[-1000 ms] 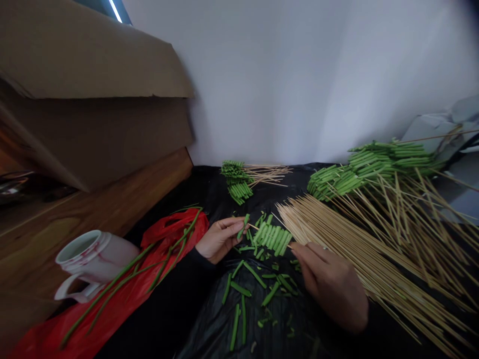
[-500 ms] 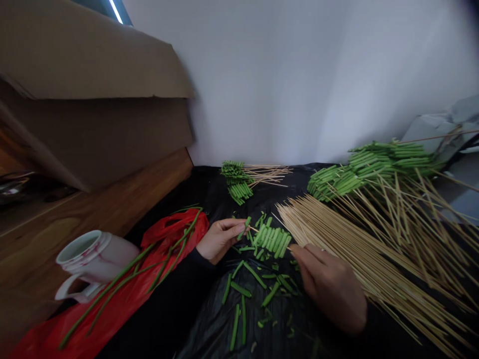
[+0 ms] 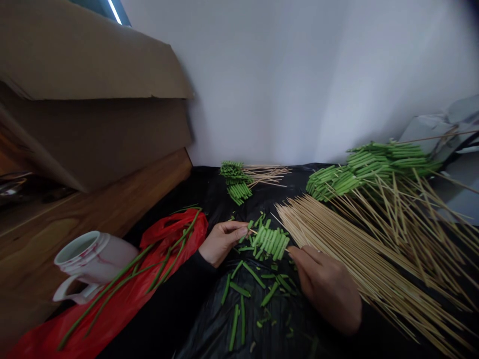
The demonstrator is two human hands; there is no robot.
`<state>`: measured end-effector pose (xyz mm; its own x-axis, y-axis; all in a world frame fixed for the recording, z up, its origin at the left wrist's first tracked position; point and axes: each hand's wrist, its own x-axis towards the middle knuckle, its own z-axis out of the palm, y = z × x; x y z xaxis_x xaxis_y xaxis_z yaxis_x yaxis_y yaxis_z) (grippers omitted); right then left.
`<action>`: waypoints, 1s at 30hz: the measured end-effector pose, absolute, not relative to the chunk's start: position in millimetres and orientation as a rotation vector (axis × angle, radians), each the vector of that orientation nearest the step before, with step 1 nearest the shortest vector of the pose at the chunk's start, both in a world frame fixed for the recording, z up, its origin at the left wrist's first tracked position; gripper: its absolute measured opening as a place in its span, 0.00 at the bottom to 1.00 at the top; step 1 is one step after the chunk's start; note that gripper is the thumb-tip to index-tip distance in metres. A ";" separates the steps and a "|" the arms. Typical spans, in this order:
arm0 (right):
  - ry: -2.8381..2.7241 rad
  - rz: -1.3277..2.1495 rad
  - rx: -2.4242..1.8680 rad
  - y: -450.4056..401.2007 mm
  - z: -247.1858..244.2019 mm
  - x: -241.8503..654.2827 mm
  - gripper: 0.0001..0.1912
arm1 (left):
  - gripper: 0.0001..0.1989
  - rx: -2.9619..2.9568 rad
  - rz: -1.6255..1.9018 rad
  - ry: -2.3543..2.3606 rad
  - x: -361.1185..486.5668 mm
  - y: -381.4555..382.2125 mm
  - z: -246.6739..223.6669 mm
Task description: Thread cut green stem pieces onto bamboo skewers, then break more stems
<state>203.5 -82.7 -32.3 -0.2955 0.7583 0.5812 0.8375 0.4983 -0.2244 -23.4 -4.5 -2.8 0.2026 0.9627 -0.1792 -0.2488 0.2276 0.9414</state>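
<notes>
Between finger and thumb, my left hand (image 3: 223, 242) pinches a short green bean piece (image 3: 250, 226) at the tip of a bamboo skewer. A row of cut green bean pieces (image 3: 270, 241) is threaded side by side along that skewer. My right hand (image 3: 326, 284) grips the skewer's other end, just right of the row; its fingertips are partly hidden. Loose cut bean pieces (image 3: 239, 289) and small scraps lie on the black plastic sheet (image 3: 209, 319) below and around the hands.
A thick bundle of bare skewers (image 3: 359, 254) lies right of my right hand. Loaded skewers (image 3: 355, 172) are piled behind it; a smaller pile (image 3: 237, 182) sits by the wall. At left are a red bag (image 3: 160, 239) with long beans, a white mug (image 3: 98, 259) and a cardboard box (image 3: 112, 119).
My right hand and the loaded skewer have shifted slightly left, toward my left hand. The bean piece in my left fingers now sits at the skewer's tip.
</notes>
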 end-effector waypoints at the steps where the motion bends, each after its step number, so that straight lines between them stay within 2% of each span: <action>1: -2.107 -0.156 -1.305 -82.6 -32.1 203.5 0.12 | 0.15 0.937 1.050 0.975 -23.6 -4.5 -3.2; 30: -2.091 -0.195 -1.258 -85.2 -30.4 199.7 0.13 | 0.14 1.001 0.938 0.976 -17.2 -11.2 -11.4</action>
